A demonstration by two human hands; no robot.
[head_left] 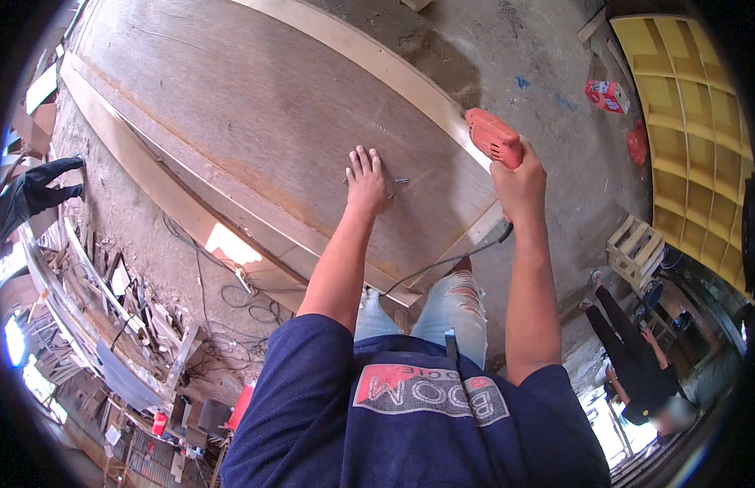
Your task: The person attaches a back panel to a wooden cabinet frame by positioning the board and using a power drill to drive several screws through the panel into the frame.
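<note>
My right hand (pixel 520 180) grips the handle of a red corded power drill (pixel 493 137). The drill's front end points to the far left, over the pale wooden edge strip (pixel 410 77) of a large plywood panel (pixel 255 106); whether it touches the strip I cannot tell. From the handle, a dark cord (pixel 459 260) runs down across the panel's near end. My left hand (pixel 365 183) rests palm down on the plywood, fingers stretched out. A few small screws (pixel 402 180) lie on the wood beside it.
Left of the panel are a long board (pixel 141 154), coiled cables (pixel 251 297) and wood scraps (pixel 141 325). At right stand a yellow gridded frame (pixel 686 122), a red carton (pixel 607 96) and a wooden crate (pixel 635 250). One person (pixel 629 350) stands lower right, another (pixel 44 187) far left.
</note>
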